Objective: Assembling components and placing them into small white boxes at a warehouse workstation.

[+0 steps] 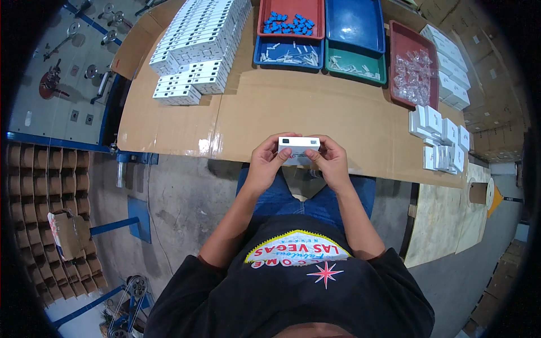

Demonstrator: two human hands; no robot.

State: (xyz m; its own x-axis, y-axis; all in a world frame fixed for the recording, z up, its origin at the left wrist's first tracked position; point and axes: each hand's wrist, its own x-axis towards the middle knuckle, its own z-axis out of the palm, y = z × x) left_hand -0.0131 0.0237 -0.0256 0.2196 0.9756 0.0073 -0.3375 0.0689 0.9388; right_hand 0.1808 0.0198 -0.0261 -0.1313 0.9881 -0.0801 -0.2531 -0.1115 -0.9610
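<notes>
Between my two hands is a small white box (298,143), held level at the near edge of the cardboard-covered table (282,107). My left hand (267,160) grips its left end, thumb on the side facing me. At its right end, my right hand (332,163) holds it the same way, with the other fingers mostly hidden behind. Two small dark windows or marks show along the box's top face. Similar white boxes stand in a tall stack (194,42) at the far left of the table.
Along the back sit a red tray (262,17) of blue parts, a blue tray (257,52) and a green tray (385,73) of small white pieces, another blue tray (355,25), and a red tray (394,31) of clear plastic parts. White packets (449,130) lie at the right.
</notes>
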